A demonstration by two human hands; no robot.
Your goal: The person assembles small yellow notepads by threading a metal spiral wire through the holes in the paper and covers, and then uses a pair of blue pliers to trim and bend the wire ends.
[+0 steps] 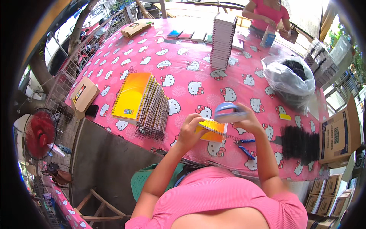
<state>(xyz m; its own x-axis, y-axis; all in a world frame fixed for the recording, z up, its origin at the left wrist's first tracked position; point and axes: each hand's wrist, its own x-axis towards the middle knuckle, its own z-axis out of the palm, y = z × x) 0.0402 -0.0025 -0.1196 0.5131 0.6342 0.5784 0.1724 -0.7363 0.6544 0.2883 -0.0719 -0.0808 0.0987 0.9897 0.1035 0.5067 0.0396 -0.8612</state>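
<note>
My left hand (188, 131) is closed on the left edge of a small yellow-orange spiral notebook (213, 133), held low over the table near its front edge. From the notebook's right side a dark wire coil (231, 136) sticks out. My right hand (248, 120) grips a blue and grey tool with a looped handle (230, 110), just above and right of the notebook; its exact kind I cannot make out. Blue-handled pliers (246, 149) lie on the table below my right wrist. Left of my hands stands a tall stack of yellow spiral notebooks (131, 95).
The pink patterned tablecloth (179, 91) covers the table. Black coils (301, 143) lie beside a cardboard box (339, 133) at right. Behind them sits a clear plastic bag (286, 86). A tall notebook stack (222, 42) stands further back. A person (267, 19) works at the far side.
</note>
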